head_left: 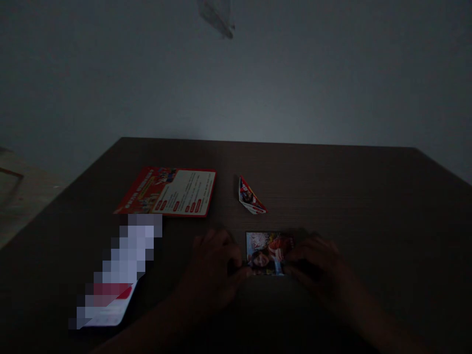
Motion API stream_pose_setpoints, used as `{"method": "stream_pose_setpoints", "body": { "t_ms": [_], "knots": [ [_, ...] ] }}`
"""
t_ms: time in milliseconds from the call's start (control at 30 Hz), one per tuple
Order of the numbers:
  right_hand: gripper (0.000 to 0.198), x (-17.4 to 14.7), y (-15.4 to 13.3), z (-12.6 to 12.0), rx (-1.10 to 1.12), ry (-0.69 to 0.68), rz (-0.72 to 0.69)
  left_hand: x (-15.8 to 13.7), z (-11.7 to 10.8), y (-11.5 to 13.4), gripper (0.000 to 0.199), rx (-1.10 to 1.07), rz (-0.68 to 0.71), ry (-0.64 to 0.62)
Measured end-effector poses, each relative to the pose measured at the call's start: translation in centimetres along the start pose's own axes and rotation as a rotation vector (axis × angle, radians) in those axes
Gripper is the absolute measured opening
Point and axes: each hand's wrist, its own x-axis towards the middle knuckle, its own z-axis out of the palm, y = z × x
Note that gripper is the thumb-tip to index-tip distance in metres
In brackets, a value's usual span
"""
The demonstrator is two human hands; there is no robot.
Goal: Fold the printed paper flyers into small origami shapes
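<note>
A small rectangle of printed paper (266,251) with a colour photo on it lies on the dark table in front of me. My left hand (217,263) is closed at its left edge, the thumb touching the lower left corner. At the opposite side, my right hand (313,258) has its fingers pinched on the right edge and covers part of it. Dim light hides the exact finger contact. Just beyond the paper sits a small folded paper triangle (251,197), red and white with print, apart from both hands.
Red and white printed leaflets (184,192) lie at the left of the brown wooden table (324,182). A phone (110,312) with a lit screen, partly pixelated, rests nearer me. Behind the table is a grey wall (295,73), with a translucent hanging thing (217,17) at the top.
</note>
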Motion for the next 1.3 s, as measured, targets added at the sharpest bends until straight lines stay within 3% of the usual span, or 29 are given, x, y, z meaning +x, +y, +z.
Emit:
{"method": "stream_pose_setpoints", "body": {
  "t_ms": [200,300,467,567,667,833,967,1067,1300],
  "knots": [
    [0.011,-0.1,-0.2,-0.1,0.001,-0.002,0.016,-0.1,0.0,-0.1,0.008,-0.01,-0.01,-0.002],
    [0.008,0.0,0.0,-0.1,0.004,-0.012,0.016,-0.3,0.3,-0.1,0.01,0.007,0.03,0.089],
    [0.007,0.1,0.5,0.0,0.018,0.018,-0.072,-0.2,1.0,0.1,0.03,-0.036,0.049,0.203],
    [0.01,0.1,0.6,0.0,0.01,0.021,-0.094,0.1,1.4,0.2,0.023,-0.101,0.085,0.223],
    [0.023,-0.1,0.4,0.0,-0.018,0.128,-0.097,0.0,1.6,0.2,0.012,-0.196,0.135,0.25],
    [0.041,-0.9,-1.0,-0.8,-0.143,0.421,-0.134,-0.4,1.7,0.3,0.012,-0.263,0.268,0.314],
    [0.034,-1.5,-2.1,-1.7,-0.216,0.419,-0.301,-0.7,1.5,0.4,0.016,-0.242,0.444,0.37],
    [0.027,-1.6,-2.2,-2.0,-0.21,0.325,-0.403,-0.8,1.4,0.3,0.016,-0.188,0.505,0.363],
    [0.021,-0.7,-1.8,-1.7,-0.175,0.259,-0.376,-0.3,1.3,0.2,0.027,-0.134,0.452,0.145]
  ]
}}
